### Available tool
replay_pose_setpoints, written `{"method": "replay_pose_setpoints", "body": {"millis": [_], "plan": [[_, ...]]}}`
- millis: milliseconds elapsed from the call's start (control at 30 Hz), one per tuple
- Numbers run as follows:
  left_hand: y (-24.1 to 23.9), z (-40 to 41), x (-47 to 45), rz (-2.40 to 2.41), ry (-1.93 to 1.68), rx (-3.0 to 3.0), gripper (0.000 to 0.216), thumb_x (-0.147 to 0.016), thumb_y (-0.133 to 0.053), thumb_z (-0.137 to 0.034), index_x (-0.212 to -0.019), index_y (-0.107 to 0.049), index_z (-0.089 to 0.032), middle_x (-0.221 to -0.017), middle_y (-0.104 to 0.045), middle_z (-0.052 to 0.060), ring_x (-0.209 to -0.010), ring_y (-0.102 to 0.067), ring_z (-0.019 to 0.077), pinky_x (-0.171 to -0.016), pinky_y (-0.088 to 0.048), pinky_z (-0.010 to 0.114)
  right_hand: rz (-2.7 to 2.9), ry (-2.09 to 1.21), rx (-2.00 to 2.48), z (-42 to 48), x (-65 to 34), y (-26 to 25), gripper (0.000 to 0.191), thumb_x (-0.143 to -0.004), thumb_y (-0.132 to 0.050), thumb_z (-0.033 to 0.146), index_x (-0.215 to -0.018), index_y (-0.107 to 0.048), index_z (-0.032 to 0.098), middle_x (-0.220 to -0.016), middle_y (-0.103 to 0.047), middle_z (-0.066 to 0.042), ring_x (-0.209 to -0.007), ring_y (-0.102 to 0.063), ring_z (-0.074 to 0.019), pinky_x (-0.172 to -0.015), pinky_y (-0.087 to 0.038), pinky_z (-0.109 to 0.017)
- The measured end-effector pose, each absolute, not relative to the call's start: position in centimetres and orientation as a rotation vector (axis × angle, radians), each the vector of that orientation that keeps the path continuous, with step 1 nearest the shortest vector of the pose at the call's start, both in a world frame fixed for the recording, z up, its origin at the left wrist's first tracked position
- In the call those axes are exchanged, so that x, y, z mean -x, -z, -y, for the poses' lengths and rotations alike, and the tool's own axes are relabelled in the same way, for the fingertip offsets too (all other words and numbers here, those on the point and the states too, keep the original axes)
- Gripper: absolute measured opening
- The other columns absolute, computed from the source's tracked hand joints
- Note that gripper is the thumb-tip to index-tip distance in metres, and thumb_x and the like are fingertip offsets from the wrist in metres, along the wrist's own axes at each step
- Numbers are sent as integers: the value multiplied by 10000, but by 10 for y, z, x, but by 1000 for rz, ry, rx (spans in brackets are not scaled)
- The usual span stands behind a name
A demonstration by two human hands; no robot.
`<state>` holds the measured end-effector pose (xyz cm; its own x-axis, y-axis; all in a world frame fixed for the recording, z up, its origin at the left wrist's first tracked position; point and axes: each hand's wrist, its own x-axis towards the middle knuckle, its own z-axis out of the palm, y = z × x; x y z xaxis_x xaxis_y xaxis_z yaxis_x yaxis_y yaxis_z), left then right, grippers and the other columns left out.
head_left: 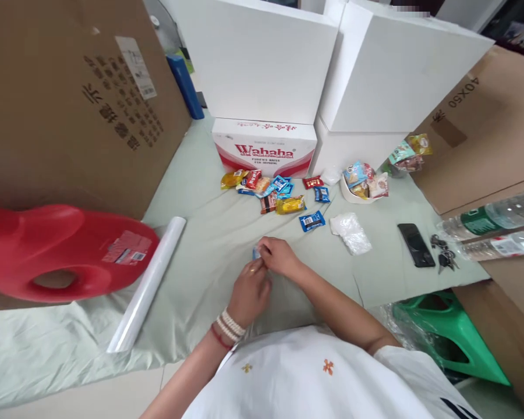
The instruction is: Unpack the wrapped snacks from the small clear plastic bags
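A small blue-and-white packet [256, 252] shows at the fingertips of both hands, low over the cloth; most of it is hidden. My left hand [248, 292], with a ring and bracelets at the wrist, has its fingers closed at the packet's near side. From the right, my right hand [281, 256] pinches the same packet, its fingers touching the left ones. Beyond them lies a loose pile of wrapped snacks, among them a yellow packet [290, 205] and a brown packet [268, 202]. A separate blue packet [312, 221] is nearest to the hands.
A white bowl of snacks [361, 199], crumpled clear plastic [351, 233], a phone [416, 245] and keys [445, 254] lie to the right. White boxes [262, 64] and a Wahaha carton [265, 146] stand behind. At left are a red jug [82, 233] and a white roll [148, 282].
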<state>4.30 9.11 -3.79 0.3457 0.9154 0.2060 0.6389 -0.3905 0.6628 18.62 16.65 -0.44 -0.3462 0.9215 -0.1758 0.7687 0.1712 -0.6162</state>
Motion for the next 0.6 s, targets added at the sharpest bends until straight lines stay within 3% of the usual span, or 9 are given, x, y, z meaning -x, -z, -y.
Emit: {"method": "replay_pose_setpoints", "body": {"millis": [100,233,300,400,600], "plan": [[44,-85,-13,-1514,-993,-1609,360,-946,-514,-380,-1187,-707,-195,-1199,-757,107,-1097,-713,262,-942,-590,423,2310,-819,1671,-153,-182,7,231,-1048,-470,291,-1137,-653,183,-1125,-661,-100,-982,-633,-213,-849,-471,-306],[49,-84,3,-1765,-1005,-1410,323,-874,-561,-469,-935,-738,-205,-1010,-759,75,-969,-718,250,-850,-590,382,2448,-577,1669,-129,-171,8,500,-950,-653,501,-1314,-579,166,-1231,-575,-169,-1069,-590,-311,-843,-511,-407],[49,-84,5,-1777,-1002,-1508,309,-871,-551,-459,-897,-738,-214,-1002,-746,72,-968,-708,243,-857,-584,380,2485,-478,1685,-123,-165,13,450,-966,-644,396,-1341,-567,159,-1218,-573,-176,-1090,-565,-320,-852,-510,-423],[47,-75,15,-1805,-1023,-1727,286,-903,-526,-424,-909,-733,-227,-1051,-734,77,-990,-697,244,-897,-571,402,2455,-421,1735,-119,-172,18,315,-1006,-490,186,-1293,-620,196,-1192,-600,-163,-1100,-547,-307,-876,-489,-426],[62,-25,55,-1878,-891,-2014,236,-926,-510,-375,-995,-708,-265,-1114,-718,92,-1055,-672,294,-936,-549,465,2051,-414,1758,-121,-285,-14,439,-968,-415,83,-1271,-680,257,-1230,-696,-94,-1128,-584,-254,-988,-448,-403]]}}
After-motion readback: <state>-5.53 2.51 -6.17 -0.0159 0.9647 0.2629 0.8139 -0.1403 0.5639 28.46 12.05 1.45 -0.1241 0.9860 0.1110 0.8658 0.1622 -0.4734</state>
